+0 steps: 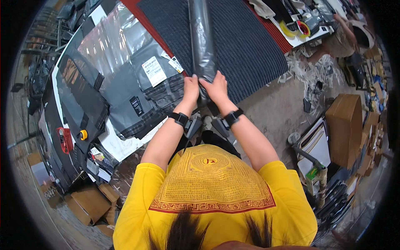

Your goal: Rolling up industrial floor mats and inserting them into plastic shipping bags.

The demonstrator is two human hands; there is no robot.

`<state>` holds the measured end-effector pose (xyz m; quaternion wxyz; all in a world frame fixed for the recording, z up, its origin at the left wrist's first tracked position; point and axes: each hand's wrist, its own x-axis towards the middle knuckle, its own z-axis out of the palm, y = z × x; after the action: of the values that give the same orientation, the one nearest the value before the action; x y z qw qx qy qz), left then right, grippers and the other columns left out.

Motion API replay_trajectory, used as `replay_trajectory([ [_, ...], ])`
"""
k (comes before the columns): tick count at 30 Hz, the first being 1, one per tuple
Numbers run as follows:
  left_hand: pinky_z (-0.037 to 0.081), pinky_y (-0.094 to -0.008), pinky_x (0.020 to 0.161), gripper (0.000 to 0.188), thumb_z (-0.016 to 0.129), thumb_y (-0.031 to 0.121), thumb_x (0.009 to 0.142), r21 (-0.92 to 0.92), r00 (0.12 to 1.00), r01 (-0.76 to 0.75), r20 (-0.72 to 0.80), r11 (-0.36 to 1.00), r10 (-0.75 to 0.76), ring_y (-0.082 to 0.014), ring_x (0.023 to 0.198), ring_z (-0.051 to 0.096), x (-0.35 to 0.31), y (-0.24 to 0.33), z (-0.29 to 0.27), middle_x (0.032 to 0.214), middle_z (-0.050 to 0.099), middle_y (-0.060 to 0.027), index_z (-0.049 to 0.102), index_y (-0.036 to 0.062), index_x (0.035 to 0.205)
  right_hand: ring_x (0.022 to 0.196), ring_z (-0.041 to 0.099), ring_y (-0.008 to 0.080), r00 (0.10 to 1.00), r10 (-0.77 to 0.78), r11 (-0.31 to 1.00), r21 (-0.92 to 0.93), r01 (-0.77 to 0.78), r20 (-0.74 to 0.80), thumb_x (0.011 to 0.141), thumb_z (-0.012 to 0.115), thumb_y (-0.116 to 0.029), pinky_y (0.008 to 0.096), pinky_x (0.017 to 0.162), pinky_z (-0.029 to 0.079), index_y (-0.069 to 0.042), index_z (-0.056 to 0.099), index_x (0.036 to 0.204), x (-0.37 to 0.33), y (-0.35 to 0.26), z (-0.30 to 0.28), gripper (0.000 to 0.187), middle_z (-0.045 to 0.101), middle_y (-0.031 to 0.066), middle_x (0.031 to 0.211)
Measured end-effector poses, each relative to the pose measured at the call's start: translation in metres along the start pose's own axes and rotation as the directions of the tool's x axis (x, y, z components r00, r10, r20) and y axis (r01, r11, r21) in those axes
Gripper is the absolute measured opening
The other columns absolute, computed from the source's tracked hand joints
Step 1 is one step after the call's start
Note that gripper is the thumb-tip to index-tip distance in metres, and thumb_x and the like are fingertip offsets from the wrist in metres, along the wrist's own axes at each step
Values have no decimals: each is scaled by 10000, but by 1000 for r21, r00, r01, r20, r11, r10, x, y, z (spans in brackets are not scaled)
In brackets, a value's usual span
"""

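Note:
A long roll wrapped in shiny dark grey plastic film (201,39) runs away from me over a ribbed dark mat (250,50). My left hand (191,88) is closed round the left side of its near end. From the right side, my right hand (216,86) grips the same end, its thumb lying on top close to the left hand. The fingers beneath the roll are hidden. Black straps with small devices sit on both wrists. Beside the left hand lie flat grey plastic-wrapped packages (125,75), one bearing a white label (153,71).
A red ribbed surface (275,33) shows under the mat. Tape rolls (303,28) lie at the far right. On the left sit a yellow tape measure (83,134) and a red item (64,139). Cardboard boxes (344,129) stand on the right, with plastic scraps (318,77) across the floor.

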<state>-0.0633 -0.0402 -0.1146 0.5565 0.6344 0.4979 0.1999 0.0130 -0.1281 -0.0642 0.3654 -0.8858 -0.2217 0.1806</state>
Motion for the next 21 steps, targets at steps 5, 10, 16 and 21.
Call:
replay_trajectory([
  [5, 463, -262, 494, 297, 574, 376, 1013, -43, 770, 461, 515, 886, -376, -131, 529, 531, -51, 20, -28, 718, 565, -32, 535, 84, 1052, 1190, 538, 454, 989, -68, 995, -65, 77, 131, 753, 812, -408, 486, 1023, 427, 114, 425, 1387, -36, 48, -41, 907, 576, 316, 1231],
  [10, 525, -445, 788, 201, 649, 140, 860, 376, 979, -202, 73, 905, 188, -405, 846, 654, 17, 1, -111, 870, 675, -210, 667, -6, 997, 1196, 551, 204, 710, -370, 721, 667, -187, 599, 987, 605, -309, 336, 1049, 414, 14, 605, 1310, -73, -84, -171, 457, 582, 111, 1299],
  [16, 463, -478, 999, 654, 849, 400, 755, 611, 964, 179, -265, 771, -14, -478, 1148, 547, 91, -35, -163, 1283, 492, -325, 641, -90, 1136, 982, 566, 274, 279, -882, 275, 897, -347, 378, 976, 616, -419, 366, 886, 405, 29, 682, 1174, -140, -190, -233, 494, 589, 132, 1126],
  [21, 456, -485, 1032, 624, 846, 387, 765, 661, 940, 272, -337, 699, -47, -484, 1207, 529, 97, -24, -145, 1348, 481, -305, 670, -68, 1155, 417, 449, 164, 471, -812, -497, 832, -248, -344, 811, 544, -17, 309, 389, 314, 192, 555, 1107, -172, -204, -204, 362, 616, 134, 718],
])
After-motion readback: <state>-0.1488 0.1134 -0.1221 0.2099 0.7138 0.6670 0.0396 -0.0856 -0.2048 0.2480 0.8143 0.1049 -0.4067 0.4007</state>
